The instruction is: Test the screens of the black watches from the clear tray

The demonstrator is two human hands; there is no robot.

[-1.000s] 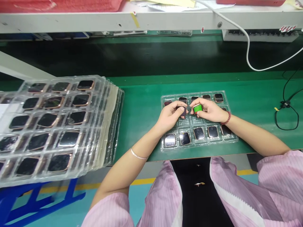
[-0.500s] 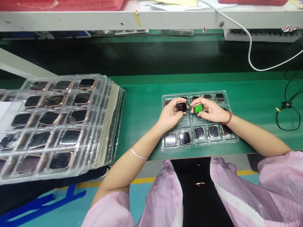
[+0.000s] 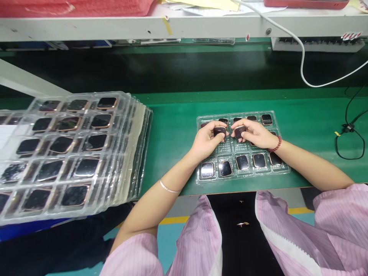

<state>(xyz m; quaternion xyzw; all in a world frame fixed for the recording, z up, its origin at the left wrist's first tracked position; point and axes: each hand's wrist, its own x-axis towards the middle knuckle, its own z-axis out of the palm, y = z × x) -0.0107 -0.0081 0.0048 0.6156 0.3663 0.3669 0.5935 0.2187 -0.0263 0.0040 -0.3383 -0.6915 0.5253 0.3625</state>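
My left hand [image 3: 206, 140] grips a square smartwatch body [image 3: 219, 131], its thumb resting on the lower part of the dark screen. In my right hand [image 3: 257, 134] is a second smartwatch body [image 3: 239, 132], with the thumb at its lower right edge; its screen is dark too. Both are held side by side above a clear plastic tray [image 3: 227, 148]. More watch bodies sit in the tray's pockets, such as one [image 3: 225, 168] in the front row. Pockets beneath my hands are partly hidden.
A tall stack of clear trays [image 3: 115, 168] with several watch bodies on top stands at the left. A black cable [image 3: 349, 155] lies on the green bench [image 3: 172, 145] at the right. A white cable [image 3: 302, 61] hangs from the shelf [image 3: 201, 28].
The screen of the watch body in my right hand has gone from bright green to dark. My hands have hardly moved. Dark cloth at the lower left now covers the blue frame.
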